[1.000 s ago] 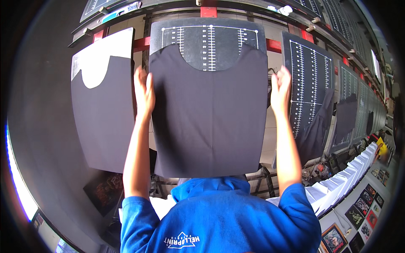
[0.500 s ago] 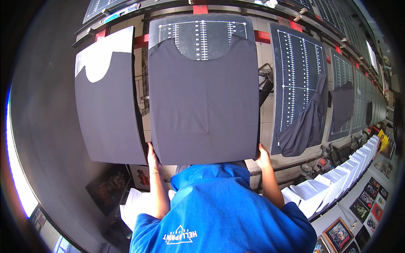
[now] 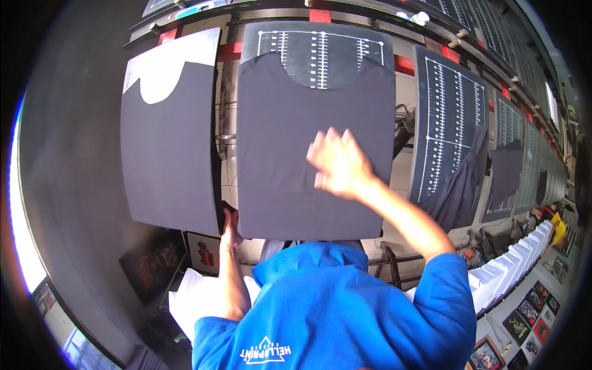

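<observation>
The dark fabric panel point(image 3: 277, 142) lies spread on the middle board point(image 3: 302, 52), its scooped neckline toward the far end, where the board's white ruled markings show bare, and its straight hem along the near edge. It looks thin, light and soft, likely to sag or crease if lifted from one point and unlikely to break; how slippery it is cannot be judged by eye. The two near corners of the hem, or the two shoulder points beside the neckline, seem the best places to take hold, both sides together. The right hand point(image 3: 341, 165) is over the panel, right of its middle and well below the neckline, palm down with the fingers spread apart, holding nothing; blur hides whether it touches the cloth. The left hand point(image 3: 230, 233) is just beside the panel's near left corner, in the gap toward the neighbouring board point(image 3: 200, 46), which bears a second dark panel point(image 3: 169, 154); whether its fingers are clamped on any edge or cloth there, one cannot tell
</observation>
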{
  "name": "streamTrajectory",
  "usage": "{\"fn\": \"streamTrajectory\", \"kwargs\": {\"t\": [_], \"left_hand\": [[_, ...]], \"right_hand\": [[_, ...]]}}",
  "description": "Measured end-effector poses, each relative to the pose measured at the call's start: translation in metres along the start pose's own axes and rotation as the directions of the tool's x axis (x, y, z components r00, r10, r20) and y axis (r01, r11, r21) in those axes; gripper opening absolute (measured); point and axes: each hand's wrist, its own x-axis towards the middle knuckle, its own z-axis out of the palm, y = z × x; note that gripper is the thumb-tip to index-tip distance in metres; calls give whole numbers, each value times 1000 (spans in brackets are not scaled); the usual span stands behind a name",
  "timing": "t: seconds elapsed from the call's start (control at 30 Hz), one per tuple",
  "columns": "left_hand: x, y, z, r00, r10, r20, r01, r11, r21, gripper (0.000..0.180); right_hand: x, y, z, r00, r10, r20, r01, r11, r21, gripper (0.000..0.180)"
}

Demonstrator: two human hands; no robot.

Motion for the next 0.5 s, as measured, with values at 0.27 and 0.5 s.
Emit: {"fn": "streamTrajectory", "kwargs": {"t": [0.27,0.5], "left_hand": [[-75,-81,-80,867,142,-478,-96,988,118,34],[-122,-158,-68,660,489,-570,-232,855,465,18]], "right_hand": [[-36,-138,55,683,-724,97,637,655,407,71],[258,20,-25,913,-228,-339,152,960,-236,78]]}}
